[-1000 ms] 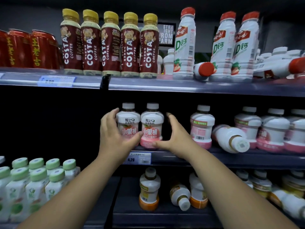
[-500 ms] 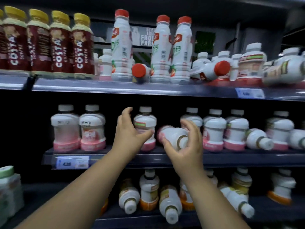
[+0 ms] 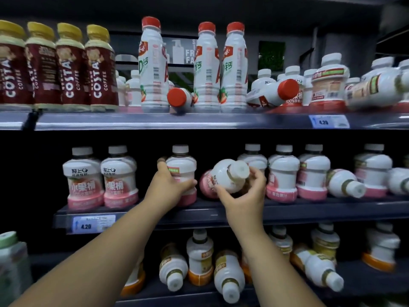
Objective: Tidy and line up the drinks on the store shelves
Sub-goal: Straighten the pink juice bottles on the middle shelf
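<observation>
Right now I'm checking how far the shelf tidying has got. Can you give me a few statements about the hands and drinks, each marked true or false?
1. The left hand grips an upright pink-based bottle on the middle shelf. True.
2. The right hand holds nothing. False: it holds a tipped pink-based bottle, cap towards the camera.
3. Every red-capped bottle on the top shelf stands upright. False: two red-capped bottles lie on their sides.
4. The Costa coffee bottles stand upright in a row. True.
5. The orange-based bottles on the lower shelf all stand upright. False: several lie on their sides.
</observation>
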The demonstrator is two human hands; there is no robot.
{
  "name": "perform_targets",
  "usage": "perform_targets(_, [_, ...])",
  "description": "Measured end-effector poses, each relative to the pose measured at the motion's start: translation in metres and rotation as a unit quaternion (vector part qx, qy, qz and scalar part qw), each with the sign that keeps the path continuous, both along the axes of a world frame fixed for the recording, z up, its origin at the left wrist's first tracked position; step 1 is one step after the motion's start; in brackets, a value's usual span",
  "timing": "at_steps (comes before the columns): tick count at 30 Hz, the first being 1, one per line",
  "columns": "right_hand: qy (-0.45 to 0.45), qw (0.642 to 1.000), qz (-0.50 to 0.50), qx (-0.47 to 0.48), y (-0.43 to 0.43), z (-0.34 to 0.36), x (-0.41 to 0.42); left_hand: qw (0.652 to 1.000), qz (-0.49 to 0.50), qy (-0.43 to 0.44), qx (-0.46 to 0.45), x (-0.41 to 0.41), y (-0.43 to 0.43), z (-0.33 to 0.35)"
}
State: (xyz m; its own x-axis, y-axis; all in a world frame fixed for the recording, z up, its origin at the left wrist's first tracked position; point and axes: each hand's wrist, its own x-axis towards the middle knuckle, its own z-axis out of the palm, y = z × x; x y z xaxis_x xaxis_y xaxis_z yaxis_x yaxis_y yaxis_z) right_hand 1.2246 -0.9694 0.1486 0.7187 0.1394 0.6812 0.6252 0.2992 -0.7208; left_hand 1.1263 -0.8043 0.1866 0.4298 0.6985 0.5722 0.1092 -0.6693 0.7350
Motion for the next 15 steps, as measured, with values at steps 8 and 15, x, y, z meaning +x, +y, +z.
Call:
perform_targets(8, [-0.049,0.956,0.057,-0.284,0.034,0.035,0.024,0.999,-0.023,-0.017,-0.034,-0.020,0.017,-0.004])
perform_targets(15, [-0.038,0.947,0.046,-0.316,0.039,0.029,0.026,0.999,-0.030,0.002,-0.042,-0.015,0.018,-0.006])
